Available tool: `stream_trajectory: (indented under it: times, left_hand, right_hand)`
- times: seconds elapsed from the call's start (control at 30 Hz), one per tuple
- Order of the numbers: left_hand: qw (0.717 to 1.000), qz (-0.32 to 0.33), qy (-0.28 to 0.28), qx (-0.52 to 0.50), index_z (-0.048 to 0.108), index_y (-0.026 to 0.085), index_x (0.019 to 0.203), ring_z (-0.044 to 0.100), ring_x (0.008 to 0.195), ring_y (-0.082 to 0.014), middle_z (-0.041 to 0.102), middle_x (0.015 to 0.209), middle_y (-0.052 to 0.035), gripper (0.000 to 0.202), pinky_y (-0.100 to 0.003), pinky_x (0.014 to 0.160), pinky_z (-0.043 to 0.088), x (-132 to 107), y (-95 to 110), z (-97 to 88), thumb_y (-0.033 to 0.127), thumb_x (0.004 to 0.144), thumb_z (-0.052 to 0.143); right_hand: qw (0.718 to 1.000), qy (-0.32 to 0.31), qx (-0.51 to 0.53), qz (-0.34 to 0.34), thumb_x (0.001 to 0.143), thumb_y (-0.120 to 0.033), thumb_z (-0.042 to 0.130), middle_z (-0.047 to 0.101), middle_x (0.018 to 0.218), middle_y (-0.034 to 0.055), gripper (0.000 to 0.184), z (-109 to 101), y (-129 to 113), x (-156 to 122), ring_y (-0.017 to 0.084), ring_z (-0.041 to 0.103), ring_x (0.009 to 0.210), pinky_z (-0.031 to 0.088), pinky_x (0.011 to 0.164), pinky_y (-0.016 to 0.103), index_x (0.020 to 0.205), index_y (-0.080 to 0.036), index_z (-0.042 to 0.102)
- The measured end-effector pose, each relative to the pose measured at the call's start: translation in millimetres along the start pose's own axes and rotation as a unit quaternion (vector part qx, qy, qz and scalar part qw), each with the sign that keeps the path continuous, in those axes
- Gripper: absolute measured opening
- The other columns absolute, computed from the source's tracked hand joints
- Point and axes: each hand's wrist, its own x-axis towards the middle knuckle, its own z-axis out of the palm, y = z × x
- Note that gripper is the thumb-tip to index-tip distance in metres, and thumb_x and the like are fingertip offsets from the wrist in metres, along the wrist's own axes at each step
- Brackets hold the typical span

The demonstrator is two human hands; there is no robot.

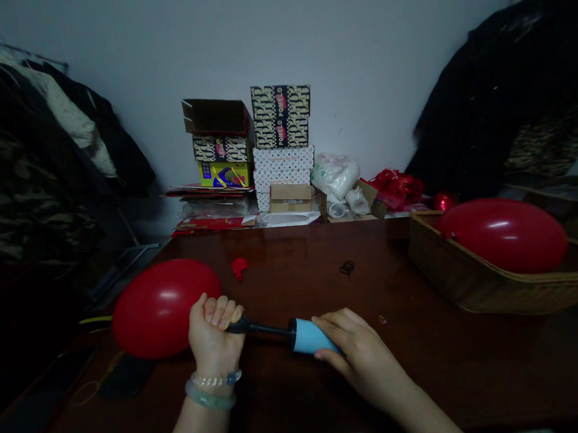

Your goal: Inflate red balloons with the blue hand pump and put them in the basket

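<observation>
As I watch from afar, an inflated red balloon [151, 311] is at the left of the counter [294, 409], just beside my left grip [216, 325], which is clenched around the black end of a hand pump [270, 329]; whether it also pinches the balloon's neck, I cannot tell. Beyond lies a limp red balloon [239, 267], then my right grip [357, 348] wraps the pump's blue barrel [309, 335], with black loops [347, 268] farther back and another inflated red balloon [505, 236] sitting in a brown basket [454, 277] at right.

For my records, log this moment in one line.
left hand: on black end of pump | right hand: around blue barrel | balloon: beside left hand | second balloon: in basket
</observation>
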Motion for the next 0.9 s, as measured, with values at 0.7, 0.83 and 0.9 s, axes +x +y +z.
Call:
stream_trajectory:
  times: [0.7,0.83,0.9]
  left_hand:
    - [1.0,0.021,-0.004,-0.018,0.017,0.019,0.053,0.024,0.031,-0.0042,0.024,0.039,0.0086,0.042,-0.02,0.036,0.025,13.4,23.4,-7.3,0.01,0.076,0.051]
    - [1.0,0.015,-0.001,-0.028,0.018,0.02,0.053,0.024,0.031,-0.0039,0.025,0.04,0.0087,0.042,-0.02,0.036,0.025,13.8,20.3,-8.5,0.01,0.075,0.052]
    - [0.999,0.006,0.0,-0.032,0.018,0.02,0.054,0.025,0.031,-0.0039,0.025,0.04,0.0088,0.042,-0.02,0.037,0.026,11.8,13.7,-7.9,0.009,0.075,0.052]
  right_hand:
    - [0.998,-0.04,0.036,-0.015,0.087,-0.034,0.065,0.066,0.114,0.0077,0.042,-19.1,16.3,-0.1,0.023,0.058,0.101,0.048,0.091,0.039,0.128,-0.024,0.058]
    - [0.999,-0.031,0.016,-0.011,0.087,-0.032,0.065,0.067,0.111,0.0082,0.041,-20.4,14.6,0.2,0.023,0.059,0.099,0.048,0.09,0.04,0.126,-0.023,0.059]
    - [1.0,-0.018,0.006,-0.011,0.087,-0.032,0.065,0.066,0.112,0.0087,0.041,-16.4,11.3,0.4,0.023,0.058,0.099,0.049,0.09,0.04,0.126,-0.022,0.059]
